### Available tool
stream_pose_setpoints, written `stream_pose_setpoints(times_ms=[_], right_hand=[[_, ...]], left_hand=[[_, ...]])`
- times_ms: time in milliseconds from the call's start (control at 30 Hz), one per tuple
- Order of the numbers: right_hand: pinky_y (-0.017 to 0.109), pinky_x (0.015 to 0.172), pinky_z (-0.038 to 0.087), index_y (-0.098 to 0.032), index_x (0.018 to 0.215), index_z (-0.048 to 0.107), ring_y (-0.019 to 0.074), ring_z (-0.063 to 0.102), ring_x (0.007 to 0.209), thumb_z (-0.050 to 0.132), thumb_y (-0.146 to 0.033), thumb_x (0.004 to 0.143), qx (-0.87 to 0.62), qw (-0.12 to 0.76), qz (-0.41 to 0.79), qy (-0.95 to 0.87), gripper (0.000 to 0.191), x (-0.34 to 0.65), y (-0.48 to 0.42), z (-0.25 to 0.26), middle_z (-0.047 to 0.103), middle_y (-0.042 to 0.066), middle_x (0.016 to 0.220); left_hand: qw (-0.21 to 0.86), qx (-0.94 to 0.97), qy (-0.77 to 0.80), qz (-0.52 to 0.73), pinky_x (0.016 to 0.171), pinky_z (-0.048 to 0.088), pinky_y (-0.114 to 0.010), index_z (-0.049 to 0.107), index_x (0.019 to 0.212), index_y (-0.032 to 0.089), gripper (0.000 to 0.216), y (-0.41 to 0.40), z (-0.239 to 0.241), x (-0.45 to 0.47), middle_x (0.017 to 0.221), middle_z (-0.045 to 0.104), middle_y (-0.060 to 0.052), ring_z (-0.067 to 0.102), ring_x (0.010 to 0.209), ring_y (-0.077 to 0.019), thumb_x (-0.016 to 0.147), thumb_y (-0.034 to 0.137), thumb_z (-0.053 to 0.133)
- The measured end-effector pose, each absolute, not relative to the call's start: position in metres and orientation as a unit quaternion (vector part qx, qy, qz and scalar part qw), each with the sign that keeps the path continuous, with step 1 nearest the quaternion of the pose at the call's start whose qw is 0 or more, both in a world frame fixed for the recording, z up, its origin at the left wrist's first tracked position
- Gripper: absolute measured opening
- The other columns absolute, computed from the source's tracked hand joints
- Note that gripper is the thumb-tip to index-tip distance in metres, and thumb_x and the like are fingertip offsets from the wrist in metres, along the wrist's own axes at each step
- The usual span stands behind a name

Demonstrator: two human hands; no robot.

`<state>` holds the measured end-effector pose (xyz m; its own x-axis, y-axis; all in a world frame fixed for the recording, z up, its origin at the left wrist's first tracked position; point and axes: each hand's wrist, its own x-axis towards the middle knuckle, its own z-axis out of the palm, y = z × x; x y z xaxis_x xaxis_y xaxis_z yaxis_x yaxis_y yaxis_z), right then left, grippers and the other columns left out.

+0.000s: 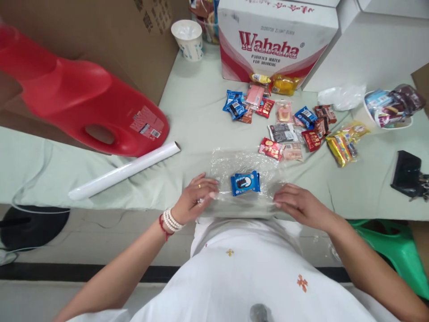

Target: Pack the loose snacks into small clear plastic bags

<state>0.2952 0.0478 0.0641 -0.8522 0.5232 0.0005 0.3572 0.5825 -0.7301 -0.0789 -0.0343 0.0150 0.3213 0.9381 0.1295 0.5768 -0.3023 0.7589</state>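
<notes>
A clear plastic sheet (231,160) lies crinkled on the table in front of me. On its middle rests a small stack of blue snack packets (246,183); the lower one is mostly covered. My left hand (199,195), with white beads at the wrist, has its fingers closed on the sheet's left edge. At the near right corner, my right hand (296,201) pinches the film between thumb and fingers. Neither hand touches the blue packets. Just beyond the sheet lies a red snack packet (271,149).
Loose snack packets (283,133) lie beyond the sheet, before a Wahaha carton (278,42). A filled tub (360,114) stands right, near a black object (405,173). On the left are a white roll (124,172), a red plastic jug (134,114) and a paper cup (191,47).
</notes>
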Motion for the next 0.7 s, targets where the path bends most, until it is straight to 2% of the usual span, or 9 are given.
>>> stream_pose_setpoints(times_ms=[100, 200, 267, 367, 433, 533, 600, 633, 700], right_hand=[[0.030, 0.079, 0.050, -0.020, 0.098, 0.069, 0.0181, 0.063, 0.083, 0.048, -0.039, 0.107, -0.316, 0.093, 0.414, -0.849, 0.030, 0.286, 0.072, 0.077, 0.069, 0.005, 0.087], [0.025, 0.064, 0.043, -0.018, 0.097, 0.068, 0.0154, 0.056, 0.067, 0.044, -0.047, 0.106, -0.413, 0.051, 0.413, -0.810, 0.038, 0.278, 0.093, 0.070, 0.064, 0.001, 0.075], [0.025, 0.061, 0.039, -0.018, 0.095, 0.068, 0.0155, 0.053, 0.064, 0.045, -0.042, 0.104, -0.449, -0.015, 0.369, -0.813, 0.035, 0.273, 0.104, 0.064, 0.062, 0.001, 0.071], [0.028, 0.068, 0.039, -0.018, 0.097, 0.071, 0.0202, 0.059, 0.079, 0.050, -0.034, 0.101, -0.472, -0.110, 0.234, -0.842, 0.026, 0.263, 0.116, 0.066, 0.070, 0.006, 0.087], [0.031, 0.075, 0.042, -0.019, 0.108, 0.072, 0.0262, 0.060, 0.096, 0.050, -0.036, 0.102, -0.475, -0.110, 0.148, -0.860, 0.028, 0.249, 0.123, 0.076, 0.071, 0.011, 0.104], [0.038, 0.089, 0.043, -0.016, 0.129, 0.067, 0.0329, 0.053, 0.115, 0.048, -0.043, 0.104, -0.439, -0.045, 0.086, -0.893, 0.041, 0.216, 0.135, 0.084, 0.068, 0.017, 0.121], [0.040, 0.095, 0.042, -0.013, 0.137, 0.062, 0.0337, 0.051, 0.119, 0.055, -0.043, 0.101, -0.397, -0.039, 0.098, -0.912, 0.048, 0.189, 0.146, 0.080, 0.067, 0.018, 0.126], [0.040, 0.095, 0.041, -0.012, 0.137, 0.061, 0.0332, 0.051, 0.118, 0.060, -0.041, 0.098, -0.384, -0.052, 0.113, -0.915, 0.048, 0.177, 0.151, 0.075, 0.068, 0.017, 0.124], [0.037, 0.092, 0.041, -0.012, 0.128, 0.067, 0.0310, 0.054, 0.112, 0.064, -0.032, 0.095, -0.373, -0.093, 0.147, -0.911, 0.038, 0.159, 0.159, 0.068, 0.072, 0.014, 0.111]], left_hand=[[0.291, 0.705, 0.560, 0.322, 0.100, 0.051, -0.043, 0.066, 0.076, 0.024, 0.039, -0.018, 0.019, -0.073, 0.080, 0.072, -0.005, 0.067, 0.101, -0.0229, 0.103, 0.041, 0.044], [0.227, 0.670, 0.643, 0.292, 0.090, 0.051, -0.042, 0.056, 0.063, 0.024, 0.044, -0.005, 0.013, -0.063, 0.068, 0.061, -0.004, 0.060, 0.087, -0.0234, 0.101, 0.043, 0.044], [0.174, 0.644, 0.700, 0.254, 0.091, 0.048, -0.045, 0.059, 0.066, 0.024, 0.037, 0.001, 0.007, -0.056, 0.072, 0.062, -0.006, 0.058, 0.087, -0.0256, 0.096, 0.043, 0.051], [0.104, 0.597, 0.763, 0.224, 0.093, 0.047, -0.050, 0.071, 0.092, 0.021, 0.021, 0.006, -0.002, -0.046, 0.100, 0.069, -0.013, 0.057, 0.102, -0.0327, 0.088, 0.039, 0.061], [0.084, 0.571, 0.784, 0.230, 0.094, 0.046, -0.052, 0.069, 0.114, 0.019, 0.034, 0.007, -0.004, -0.040, 0.115, 0.067, -0.016, 0.056, 0.110, -0.0362, 0.086, 0.037, 0.062], [0.095, 0.551, 0.784, 0.268, 0.097, 0.046, -0.051, 0.057, 0.137, 0.016, 0.055, 0.011, -0.005, -0.035, 0.121, 0.067, -0.017, 0.058, 0.111, -0.0356, 0.086, 0.037, 0.061], [0.112, 0.549, 0.777, 0.287, 0.099, 0.046, -0.051, 0.046, 0.147, 0.014, 0.069, 0.014, -0.005, -0.033, 0.122, 0.068, -0.016, 0.059, 0.109, -0.0343, 0.085, 0.038, 0.062], [0.119, 0.548, 0.776, 0.291, 0.099, 0.046, -0.051, 0.041, 0.152, 0.013, 0.076, 0.015, -0.005, -0.031, 0.122, 0.068, -0.016, 0.060, 0.108, -0.0341, 0.084, 0.038, 0.063], [0.132, 0.543, 0.779, 0.285, 0.097, 0.046, -0.050, 0.032, 0.157, 0.010, 0.086, 0.018, -0.005, -0.029, 0.118, 0.071, -0.015, 0.061, 0.106, -0.0341, 0.083, 0.038, 0.064]])
